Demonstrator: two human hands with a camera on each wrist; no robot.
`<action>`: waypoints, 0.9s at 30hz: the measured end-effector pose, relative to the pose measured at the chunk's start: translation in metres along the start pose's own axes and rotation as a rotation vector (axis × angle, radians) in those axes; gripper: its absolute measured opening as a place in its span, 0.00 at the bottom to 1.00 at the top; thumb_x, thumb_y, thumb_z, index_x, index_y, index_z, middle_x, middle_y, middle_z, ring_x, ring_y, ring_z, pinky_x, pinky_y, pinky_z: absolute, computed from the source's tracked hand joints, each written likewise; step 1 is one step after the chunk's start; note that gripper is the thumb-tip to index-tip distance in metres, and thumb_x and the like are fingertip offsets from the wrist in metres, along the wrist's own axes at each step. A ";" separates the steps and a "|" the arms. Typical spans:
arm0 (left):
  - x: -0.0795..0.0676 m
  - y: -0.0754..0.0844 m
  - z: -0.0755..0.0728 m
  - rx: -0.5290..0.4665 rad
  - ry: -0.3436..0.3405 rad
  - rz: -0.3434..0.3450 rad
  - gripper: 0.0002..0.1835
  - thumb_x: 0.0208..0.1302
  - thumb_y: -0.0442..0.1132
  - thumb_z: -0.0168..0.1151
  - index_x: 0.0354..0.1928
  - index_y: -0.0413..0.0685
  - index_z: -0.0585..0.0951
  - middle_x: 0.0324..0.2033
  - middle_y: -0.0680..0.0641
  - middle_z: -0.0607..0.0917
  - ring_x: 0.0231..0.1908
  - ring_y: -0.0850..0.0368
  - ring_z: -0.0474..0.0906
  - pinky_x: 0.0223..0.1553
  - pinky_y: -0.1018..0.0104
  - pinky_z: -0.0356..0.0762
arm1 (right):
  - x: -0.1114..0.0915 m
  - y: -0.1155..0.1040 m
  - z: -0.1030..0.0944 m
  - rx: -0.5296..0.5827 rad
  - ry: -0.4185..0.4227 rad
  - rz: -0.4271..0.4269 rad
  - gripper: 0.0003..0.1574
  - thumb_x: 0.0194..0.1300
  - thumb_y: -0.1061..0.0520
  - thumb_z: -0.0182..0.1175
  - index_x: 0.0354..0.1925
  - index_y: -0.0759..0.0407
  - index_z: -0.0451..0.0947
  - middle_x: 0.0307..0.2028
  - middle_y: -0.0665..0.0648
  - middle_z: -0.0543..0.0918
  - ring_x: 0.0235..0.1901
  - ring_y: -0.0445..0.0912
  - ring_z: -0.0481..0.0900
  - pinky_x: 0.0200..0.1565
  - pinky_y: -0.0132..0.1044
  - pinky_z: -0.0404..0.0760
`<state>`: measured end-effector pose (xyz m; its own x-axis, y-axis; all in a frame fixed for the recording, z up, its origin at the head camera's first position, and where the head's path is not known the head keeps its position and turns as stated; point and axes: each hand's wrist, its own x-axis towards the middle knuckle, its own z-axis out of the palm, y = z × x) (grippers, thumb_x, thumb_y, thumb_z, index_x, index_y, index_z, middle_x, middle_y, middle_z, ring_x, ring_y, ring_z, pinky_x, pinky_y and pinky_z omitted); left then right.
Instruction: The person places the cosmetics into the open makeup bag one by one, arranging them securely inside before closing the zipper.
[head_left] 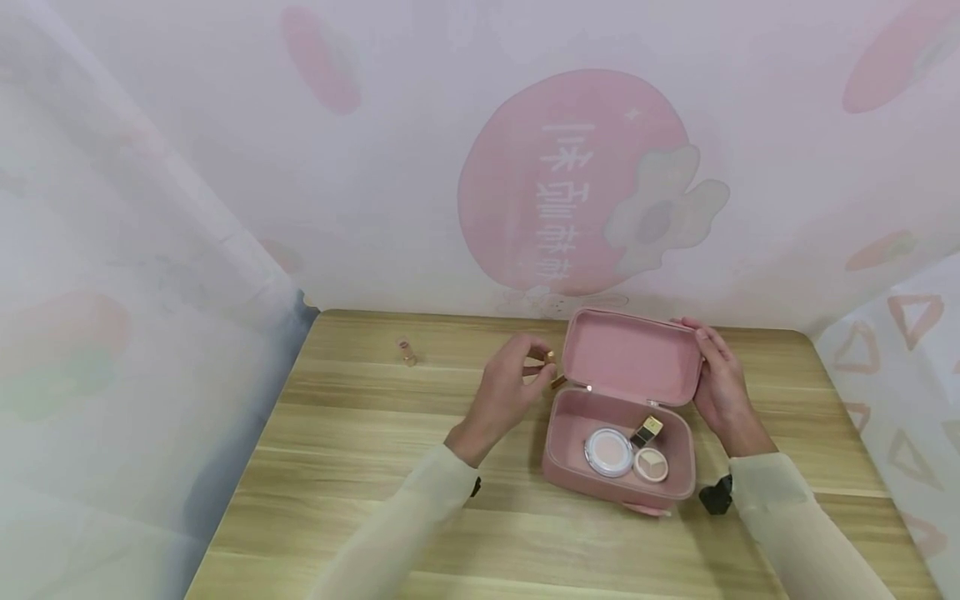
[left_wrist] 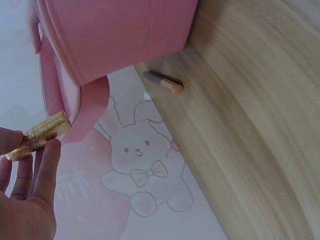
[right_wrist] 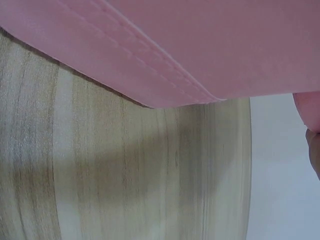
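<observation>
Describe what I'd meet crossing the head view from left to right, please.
Small tube → left hand, holding a gold tube → round compact → small palette → right hand.

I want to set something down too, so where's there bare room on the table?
The biggest bare patch of table lies between its left edge and the left sleeve, nearer you than the small tube. Another lies right of the right hand, up to the table's right edge. It's crowded around the pink case: the left hand holds a gold tube beside it.
</observation>
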<state>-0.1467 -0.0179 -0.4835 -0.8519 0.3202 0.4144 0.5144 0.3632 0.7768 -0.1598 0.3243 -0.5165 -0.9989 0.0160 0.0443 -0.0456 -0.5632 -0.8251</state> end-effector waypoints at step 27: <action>-0.005 0.010 0.054 0.129 -0.238 0.135 0.12 0.73 0.29 0.69 0.54 0.45 0.80 0.48 0.49 0.87 0.47 0.62 0.87 0.52 0.84 0.82 | 0.000 0.001 -0.001 0.030 -0.019 0.011 0.21 0.89 0.57 0.47 0.61 0.54 0.86 0.61 0.48 0.90 0.59 0.39 0.86 0.55 0.31 0.86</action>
<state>-0.1316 0.0316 -0.5034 -0.7356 0.5640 0.3752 0.6429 0.4066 0.6491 -0.1594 0.3251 -0.5179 -0.9989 -0.0058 0.0468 -0.0344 -0.5876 -0.8084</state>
